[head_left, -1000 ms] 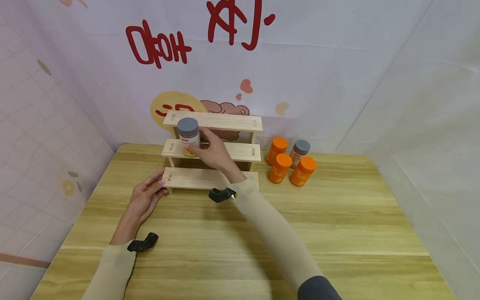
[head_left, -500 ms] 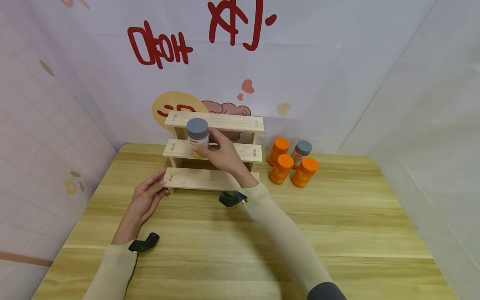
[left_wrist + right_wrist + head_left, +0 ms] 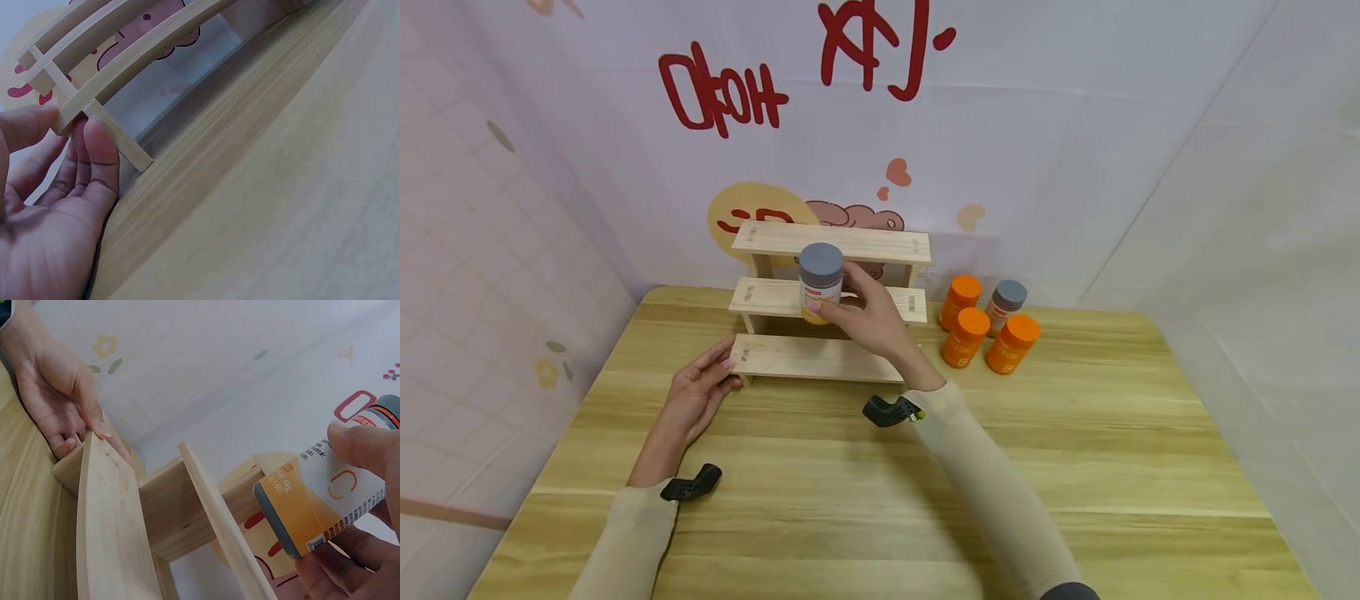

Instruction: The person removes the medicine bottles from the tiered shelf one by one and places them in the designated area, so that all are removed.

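While the left hand (image 3: pixel 694 398) is bracing the three-tier wooden rack (image 3: pixel 827 302) with straight fingers, the right hand (image 3: pixel 870 315) is gripping a grey-capped orange bottle (image 3: pixel 819 282) above the middle tier. I judge the placing step is under way; next, the bottle is needing an upright set-down

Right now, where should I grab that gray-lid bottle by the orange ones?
Take the gray-lid bottle around its lid and upper body, coming down from above. It stands upright, and three orange bottles crowd its front and sides, so only its top is free.

You face wooden table (image 3: pixel 1075 467) — pale plank grain, set in corner. Behind it, white backdrop (image 3: pixel 1037 125) with red lettering (image 3: pixel 722 83), cartoon prints, small hearts. On your left, pink grid-pattern wall (image 3: pixel 467 275) with flower marks. On your right, plain white sheet (image 3: pixel 1285 250) — soft even light.
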A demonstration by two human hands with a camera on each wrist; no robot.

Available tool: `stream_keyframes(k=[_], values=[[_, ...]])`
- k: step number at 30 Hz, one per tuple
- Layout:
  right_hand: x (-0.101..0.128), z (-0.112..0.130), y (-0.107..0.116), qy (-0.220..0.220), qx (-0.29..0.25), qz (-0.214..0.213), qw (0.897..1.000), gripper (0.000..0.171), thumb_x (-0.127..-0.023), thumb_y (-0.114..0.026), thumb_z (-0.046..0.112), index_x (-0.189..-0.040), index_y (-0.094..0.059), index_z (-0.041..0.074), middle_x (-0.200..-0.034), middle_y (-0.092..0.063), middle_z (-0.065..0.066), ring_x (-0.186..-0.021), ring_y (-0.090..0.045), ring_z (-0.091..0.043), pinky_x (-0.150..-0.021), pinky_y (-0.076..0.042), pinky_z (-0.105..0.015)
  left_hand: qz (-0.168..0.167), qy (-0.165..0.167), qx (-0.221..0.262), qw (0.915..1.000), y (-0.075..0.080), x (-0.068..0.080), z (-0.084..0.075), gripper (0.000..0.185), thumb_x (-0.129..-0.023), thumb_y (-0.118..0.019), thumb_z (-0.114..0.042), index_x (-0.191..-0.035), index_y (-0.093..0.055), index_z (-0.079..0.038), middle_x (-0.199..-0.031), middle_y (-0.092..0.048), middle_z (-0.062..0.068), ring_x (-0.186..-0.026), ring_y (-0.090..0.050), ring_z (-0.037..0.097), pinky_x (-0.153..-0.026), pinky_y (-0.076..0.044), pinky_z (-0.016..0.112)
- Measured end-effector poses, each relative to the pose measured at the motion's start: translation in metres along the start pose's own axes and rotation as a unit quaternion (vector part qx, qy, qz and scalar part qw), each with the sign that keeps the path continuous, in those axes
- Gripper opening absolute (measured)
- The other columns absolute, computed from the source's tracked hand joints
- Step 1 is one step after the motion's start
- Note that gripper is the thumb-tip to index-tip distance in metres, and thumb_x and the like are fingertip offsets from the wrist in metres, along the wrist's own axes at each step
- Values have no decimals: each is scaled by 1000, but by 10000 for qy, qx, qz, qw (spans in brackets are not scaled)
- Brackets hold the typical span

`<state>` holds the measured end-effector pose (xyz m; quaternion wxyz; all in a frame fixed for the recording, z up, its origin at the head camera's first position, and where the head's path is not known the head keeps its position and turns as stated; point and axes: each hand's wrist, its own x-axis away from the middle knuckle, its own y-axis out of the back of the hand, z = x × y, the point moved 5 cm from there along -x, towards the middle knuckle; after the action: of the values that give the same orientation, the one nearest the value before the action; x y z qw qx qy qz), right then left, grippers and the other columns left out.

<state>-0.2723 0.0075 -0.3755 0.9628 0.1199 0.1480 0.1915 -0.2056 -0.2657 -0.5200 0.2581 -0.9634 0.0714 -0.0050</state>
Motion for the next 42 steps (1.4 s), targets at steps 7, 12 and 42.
stream_keyframes(k=[7, 12, 42], values=[[6, 1, 9, 127, 37, -43, 9999, 61, -92, -80, 25, -147, -54, 22, -134, -65, -2, -124, -61, -15, -106, -53, -37, 41, -38, -32, 10000, -1, 0, 1, 63, -107, -50, 0, -161, -18, 6, -138, -52, 1, -99, -63, 10, -81, -59, 21], [9, 4, 15, 235, 65, -66, 9997, 61, -91, -80, 22, -146, -54, 20, -135, -65, -4, -125, -61, -18, -106, -53, -37, 44, -41, -85, 9999, -1, 0, -1, 63, -107, -50, 0, -161, -17, 6, -138, -51, 2, -100, -63, 10, -81, -59, 21], [55, -8, 88, 162, 88, -253, 9995, 62, -94, -77, 15, -150, -51, 22, -136, -64, -8, -124, -61, -22, -111, -50, -45, 17, -10, -68, 10000, -2, 0, -1, 63, -107, -50, -1, -161, -19, 6, -135, -52, 4, -99, -63, 11, -80, -59, 22]])
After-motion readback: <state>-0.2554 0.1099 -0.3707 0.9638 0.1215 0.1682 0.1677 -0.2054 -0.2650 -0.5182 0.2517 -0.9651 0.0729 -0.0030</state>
